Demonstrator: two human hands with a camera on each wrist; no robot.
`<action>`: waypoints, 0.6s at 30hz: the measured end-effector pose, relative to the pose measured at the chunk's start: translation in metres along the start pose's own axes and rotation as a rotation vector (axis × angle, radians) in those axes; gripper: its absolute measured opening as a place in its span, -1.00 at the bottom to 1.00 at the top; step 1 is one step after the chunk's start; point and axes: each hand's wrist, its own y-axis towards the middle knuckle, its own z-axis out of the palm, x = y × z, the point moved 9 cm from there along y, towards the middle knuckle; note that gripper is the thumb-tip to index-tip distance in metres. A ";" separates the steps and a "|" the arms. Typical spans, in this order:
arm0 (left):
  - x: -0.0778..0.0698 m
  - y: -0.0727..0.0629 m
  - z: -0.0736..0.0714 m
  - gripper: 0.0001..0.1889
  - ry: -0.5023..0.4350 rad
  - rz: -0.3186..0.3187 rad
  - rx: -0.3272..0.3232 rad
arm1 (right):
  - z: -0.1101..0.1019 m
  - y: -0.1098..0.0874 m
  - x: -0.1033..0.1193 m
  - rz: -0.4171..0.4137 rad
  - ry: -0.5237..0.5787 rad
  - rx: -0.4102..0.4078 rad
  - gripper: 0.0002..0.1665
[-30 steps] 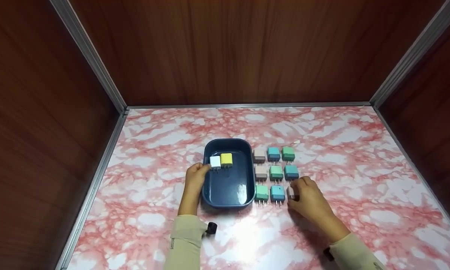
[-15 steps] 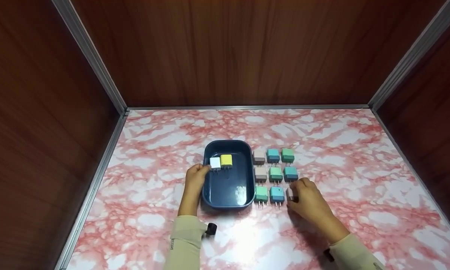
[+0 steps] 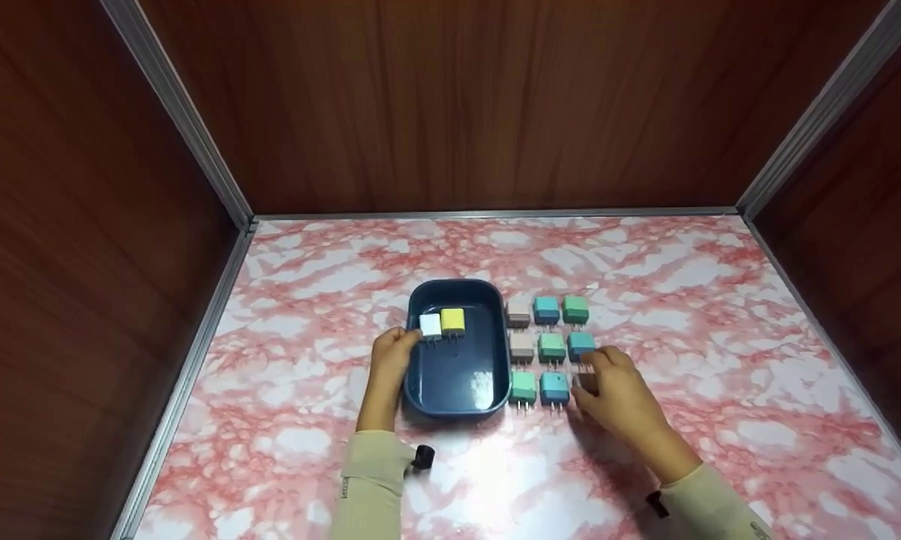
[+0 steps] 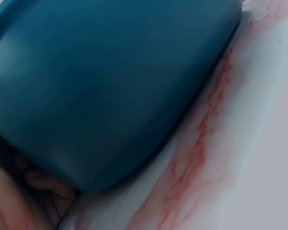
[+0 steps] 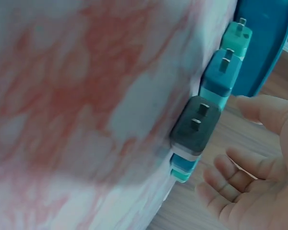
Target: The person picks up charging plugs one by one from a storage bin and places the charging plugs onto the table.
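My left hand (image 3: pixel 394 352) grips the left rim of a dark blue tray (image 3: pixel 456 412), thumb over the edge. In the left wrist view its curled fingers (image 4: pixel 48 184) lie against the tray's outer wall. A white charger plug (image 3: pixel 430 325) and a yellow charger plug (image 3: pixel 452 320) sit inside the tray. My right hand (image 3: pixel 619 390) is around the brownish-pink charger plug (image 5: pixel 194 127) at the near right of a block of plugs. The right wrist view shows its thumb and fingers spread apart, with a gap to that plug.
Right of the tray stand several more charger plugs in rows: pink (image 3: pixel 521 345), green (image 3: pixel 551 345) and blue (image 3: pixel 554 385), prongs toward me. The table (image 3: pixel 330 285) has a red-and-white marbled top. Dark wooden walls (image 3: pixel 495 105) enclose it.
My right hand's fingers have opened away from the brownish-pink plug, fingertips shifting slightly up and over toward the blue plug behind. The left hand and tray stay put.
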 end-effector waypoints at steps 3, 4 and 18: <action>-0.001 0.000 0.000 -0.58 0.000 0.000 0.005 | -0.005 0.003 0.005 -0.004 0.021 -0.032 -0.39; 0.000 0.000 0.000 -0.58 -0.001 -0.001 0.006 | -0.006 0.004 0.007 -0.005 0.025 -0.041 -0.39; -0.001 0.000 0.000 -0.57 -0.009 0.004 -0.002 | -0.018 0.015 0.041 -0.067 0.074 -0.123 -0.38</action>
